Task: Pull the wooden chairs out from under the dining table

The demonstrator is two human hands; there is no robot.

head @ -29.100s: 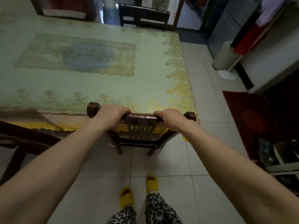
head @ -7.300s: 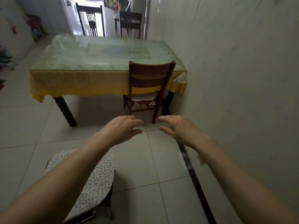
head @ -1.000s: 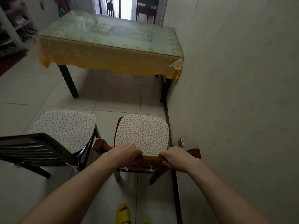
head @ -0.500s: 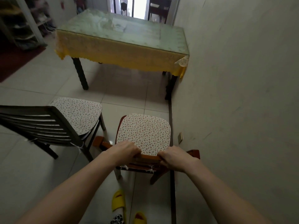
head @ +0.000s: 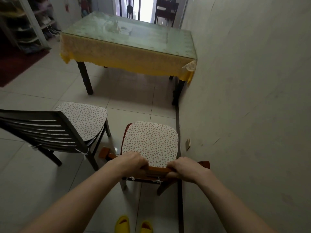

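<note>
A reddish wooden chair [head: 149, 143] with a flowered seat cushion stands right in front of me, well clear of the dining table [head: 127, 42]. My left hand [head: 133, 163] and my right hand [head: 185, 168] both grip its top back rail. A darker wooden chair [head: 50, 132] with a slatted back and the same kind of cushion stands to its left, also out on the floor. The table has a glass top over a yellow cloth and no chair shows under its near end.
A wall [head: 244, 98] runs close along the right side of the chair and table. Two more chairs [head: 165, 10] stand beyond the table's far end. A shelf unit [head: 25, 26] and a dark red rug [head: 15, 64] lie at the left. My yellow slippers [head: 133, 225] show below.
The table now sits further from me and more of the floor between shows. The dark chair has shifted left in view. Both hands keep their grip on the back rail.
</note>
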